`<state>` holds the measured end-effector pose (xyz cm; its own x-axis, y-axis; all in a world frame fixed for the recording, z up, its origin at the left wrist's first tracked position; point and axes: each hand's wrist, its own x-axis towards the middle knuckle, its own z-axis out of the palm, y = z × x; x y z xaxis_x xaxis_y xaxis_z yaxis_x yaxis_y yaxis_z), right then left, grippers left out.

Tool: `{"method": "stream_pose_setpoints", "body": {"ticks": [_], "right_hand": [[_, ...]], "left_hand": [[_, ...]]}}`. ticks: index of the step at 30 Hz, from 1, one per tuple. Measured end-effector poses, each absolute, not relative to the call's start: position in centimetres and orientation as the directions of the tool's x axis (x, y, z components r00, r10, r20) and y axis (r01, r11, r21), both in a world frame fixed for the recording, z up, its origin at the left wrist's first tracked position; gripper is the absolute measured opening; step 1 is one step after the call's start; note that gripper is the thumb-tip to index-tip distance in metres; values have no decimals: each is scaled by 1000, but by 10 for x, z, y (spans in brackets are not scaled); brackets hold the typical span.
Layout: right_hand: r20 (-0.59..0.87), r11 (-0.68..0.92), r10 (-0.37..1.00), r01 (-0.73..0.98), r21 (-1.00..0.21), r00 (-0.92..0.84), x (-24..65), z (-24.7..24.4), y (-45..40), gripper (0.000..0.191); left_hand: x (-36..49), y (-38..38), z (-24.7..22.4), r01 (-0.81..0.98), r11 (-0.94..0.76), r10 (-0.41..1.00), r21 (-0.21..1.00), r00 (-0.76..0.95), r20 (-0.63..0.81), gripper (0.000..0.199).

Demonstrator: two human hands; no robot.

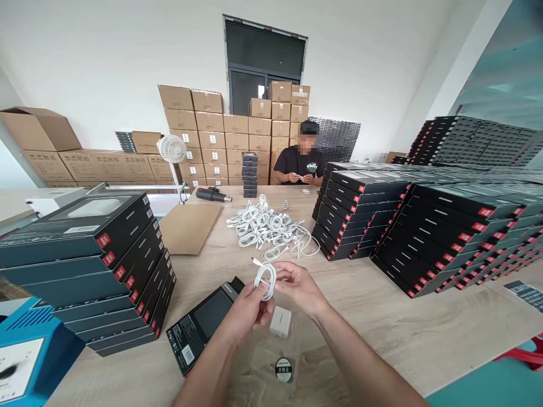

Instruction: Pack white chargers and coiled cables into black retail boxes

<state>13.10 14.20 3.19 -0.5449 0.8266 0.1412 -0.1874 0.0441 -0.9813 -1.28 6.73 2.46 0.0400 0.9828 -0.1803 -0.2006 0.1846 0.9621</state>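
A coiled white charging cable (265, 281) is held up over the table, its plug pointing to the upper left. My left hand (251, 310) is closed on the lower part of the coil, thumb on top. At the coil's right side, my right hand (298, 284) has its thumb and fingers pinched on the cable. Just below the hands lies a white charger block (280, 322). A round black label (284, 369) lies nearer to me, on what looks like clear plastic. Left of my hands, an open black product box (199, 325) lies flat, partly covered by my left forearm.
Loose white cables (265, 220) are piled ahead. Black boxes stand in stacks at left (127, 271) and right (441, 237). A heat gun (213, 195) and a cardboard sheet (190, 226) lie at the back left. Across the table sits another person (300, 161), hands together.
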Motion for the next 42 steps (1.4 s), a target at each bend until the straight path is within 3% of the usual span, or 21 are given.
{"method": "stream_pose_setpoints", "body": {"ticks": [3, 7, 11, 15, 18, 20, 23, 25, 27, 33, 35, 37, 39, 42], "right_hand": [[209, 150, 761, -147, -978, -614, 136, 38, 145, 40], [165, 191, 769, -25, -981, -617, 135, 42, 142, 41], [223, 317, 825, 99, -943, -520, 130, 33, 145, 37], [189, 225, 915, 61, -972, -357, 150, 19, 149, 42], [90, 103, 972, 50, -993, -218, 180, 6, 138, 42], [11, 21, 986, 57, -998, -167, 196, -4, 123, 39], [-44, -40, 991, 32, -999, -128, 204, -19, 97, 36], [-32, -32, 994, -3, -999, -101, 199, -26, 85, 35], [-7, -10, 997, -33, -999, -72, 189, -30, 79, 36], [176, 176, 981, 14, -984, 75, 169, -26, 96, 40], [272, 260, 955, 111, -959, 116, 168, -22, 107, 37], [357, 324, 924, 219, -921, 137, 168, -18, 117, 33], [455, 395, 881, 330, -857, 127, 167, -17, 124, 29], [585, 511, 810, 437, -740, 43, 160, -23, 123, 26]], "left_hand": [[-15, 69, 26, -103, 126, 991, 987, -28, -129, 49], [-13, 72, 19, 107, -14, 999, 994, -43, 19, 48], [-12, 71, 18, 91, -32, 999, 995, 46, 27, 44], [-22, 63, 36, -9, 120, 990, 993, 78, -119, 41], [-31, 52, 53, 146, 110, 993, 983, 19, -114, 30], [-33, 44, 57, 376, 94, 993, 922, 30, -113, 26], [-28, 35, 46, 684, 135, 982, 716, 5, -190, 19], [-22, 33, 33, 759, 166, 977, 630, -39, -211, 19], [-16, 35, 22, 757, 167, 982, 632, -71, -174, 24], [17, 58, 11, 594, 210, 974, 777, -194, -115, 12], [30, 67, 12, 351, 206, 969, 913, -206, -139, 25], [41, 73, 12, -84, 174, 972, 981, -143, -184, 35], [47, 77, 9, -471, 168, 977, 866, -35, -208, 39], [48, 79, -1, -624, 157, 980, 766, 4, -197, 36]]}}
